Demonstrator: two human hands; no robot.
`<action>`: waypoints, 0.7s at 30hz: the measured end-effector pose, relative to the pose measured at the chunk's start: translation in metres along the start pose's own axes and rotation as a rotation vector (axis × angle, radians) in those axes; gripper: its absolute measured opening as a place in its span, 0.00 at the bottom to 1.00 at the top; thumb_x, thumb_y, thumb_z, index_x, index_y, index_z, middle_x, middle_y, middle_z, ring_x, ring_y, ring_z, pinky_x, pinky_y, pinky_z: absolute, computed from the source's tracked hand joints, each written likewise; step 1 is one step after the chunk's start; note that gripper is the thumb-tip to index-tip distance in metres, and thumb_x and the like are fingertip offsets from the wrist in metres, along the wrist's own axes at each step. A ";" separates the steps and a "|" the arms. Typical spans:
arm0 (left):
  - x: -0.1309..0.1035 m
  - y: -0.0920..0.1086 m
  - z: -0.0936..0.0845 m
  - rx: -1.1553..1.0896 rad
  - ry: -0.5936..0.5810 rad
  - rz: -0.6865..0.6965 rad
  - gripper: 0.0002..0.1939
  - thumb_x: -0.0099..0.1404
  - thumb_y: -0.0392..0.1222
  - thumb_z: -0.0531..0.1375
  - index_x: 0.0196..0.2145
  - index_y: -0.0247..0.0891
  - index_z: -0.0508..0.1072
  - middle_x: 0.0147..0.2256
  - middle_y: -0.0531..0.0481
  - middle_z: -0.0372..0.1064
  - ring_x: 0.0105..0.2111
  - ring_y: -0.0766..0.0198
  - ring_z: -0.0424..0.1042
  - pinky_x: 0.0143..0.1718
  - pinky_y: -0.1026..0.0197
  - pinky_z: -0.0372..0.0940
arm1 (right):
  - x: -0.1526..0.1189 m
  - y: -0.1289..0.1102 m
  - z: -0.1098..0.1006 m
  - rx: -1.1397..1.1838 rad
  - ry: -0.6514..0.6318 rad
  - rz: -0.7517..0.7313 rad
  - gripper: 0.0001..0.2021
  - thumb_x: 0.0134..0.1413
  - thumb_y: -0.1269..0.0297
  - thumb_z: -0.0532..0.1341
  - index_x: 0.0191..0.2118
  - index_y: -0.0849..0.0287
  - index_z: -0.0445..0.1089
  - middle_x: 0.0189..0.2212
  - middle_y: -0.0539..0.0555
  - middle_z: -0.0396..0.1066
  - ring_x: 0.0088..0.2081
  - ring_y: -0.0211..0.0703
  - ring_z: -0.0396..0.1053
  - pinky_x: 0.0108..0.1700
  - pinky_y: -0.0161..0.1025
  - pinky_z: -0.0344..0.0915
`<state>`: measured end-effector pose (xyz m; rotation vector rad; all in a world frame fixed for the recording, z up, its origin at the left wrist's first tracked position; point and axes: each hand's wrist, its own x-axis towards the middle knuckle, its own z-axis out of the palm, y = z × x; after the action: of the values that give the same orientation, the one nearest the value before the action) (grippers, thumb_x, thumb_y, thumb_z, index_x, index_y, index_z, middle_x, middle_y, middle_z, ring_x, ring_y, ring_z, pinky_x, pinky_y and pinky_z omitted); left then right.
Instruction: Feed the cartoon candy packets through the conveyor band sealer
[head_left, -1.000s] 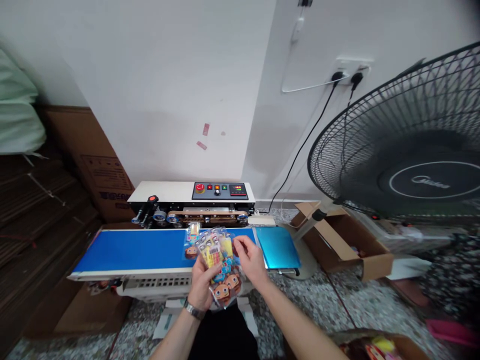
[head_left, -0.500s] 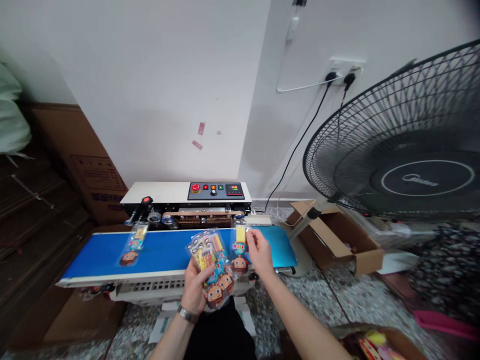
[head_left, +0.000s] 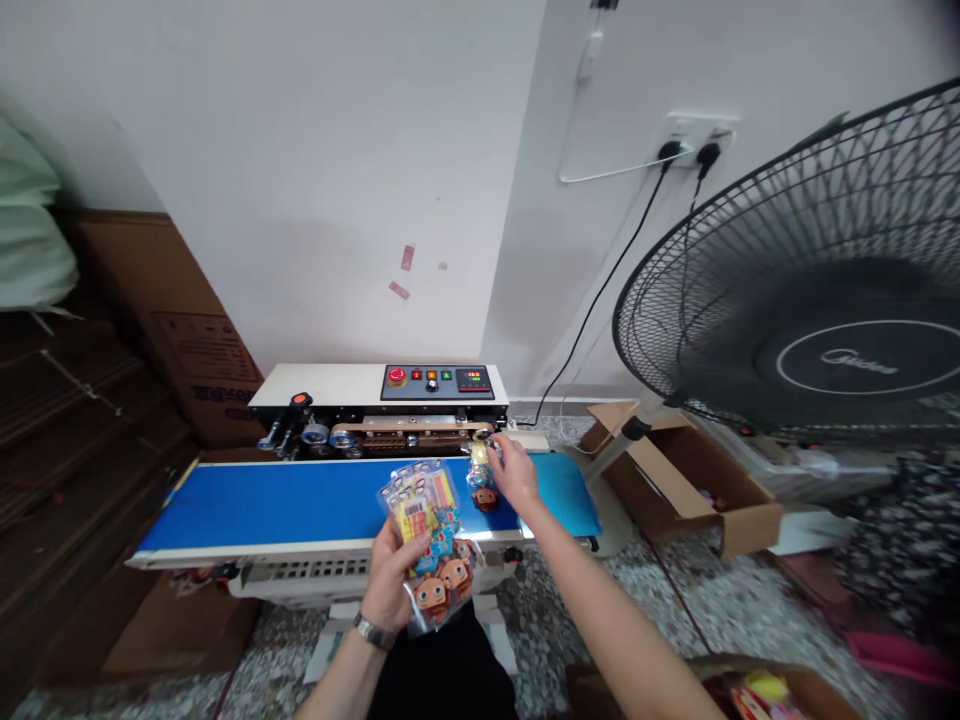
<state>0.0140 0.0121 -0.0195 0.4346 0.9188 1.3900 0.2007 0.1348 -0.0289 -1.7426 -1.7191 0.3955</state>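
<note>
My left hand (head_left: 390, 580) is closed round a fanned stack of clear plastic packets (head_left: 431, 540), each printed with a cartoon face at its lower end. Between the thumb and fingers of my right hand (head_left: 516, 478) is the edge of a single packet (head_left: 482, 480), its upper end at the intake of the band sealing machine (head_left: 322, 385). Its cartoon-face end lies over the blue conveyor belt (head_left: 285, 505). The stack is held above the front edge of the belt, left of the single packet.
A large black fan (head_left: 825, 300) stands at the right. Behind its pole is an open cardboard box (head_left: 675, 480); another box (head_left: 795, 690) with colourful packets sits at the lower right. A further carton (head_left: 165, 630) lies below the belt's left end.
My right hand has moved the single packet up and away from me, to the machine's intake. The packet on the belt's left part is gone from the belt. My left hand keeps the stack.
</note>
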 end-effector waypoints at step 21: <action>0.000 -0.003 -0.007 0.002 0.038 0.013 0.21 0.44 0.35 0.67 0.38 0.37 0.69 0.33 0.48 0.75 0.30 0.60 0.74 0.33 0.59 0.67 | -0.027 0.029 -0.025 -0.036 0.119 0.083 0.12 0.57 0.60 0.47 0.32 0.59 0.65 0.25 0.53 0.70 0.27 0.41 0.66 0.28 0.33 0.52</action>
<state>0.0106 0.0096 -0.0260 0.4176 0.9501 1.4134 0.2362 0.1049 -0.0352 -1.8299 -1.5833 0.2929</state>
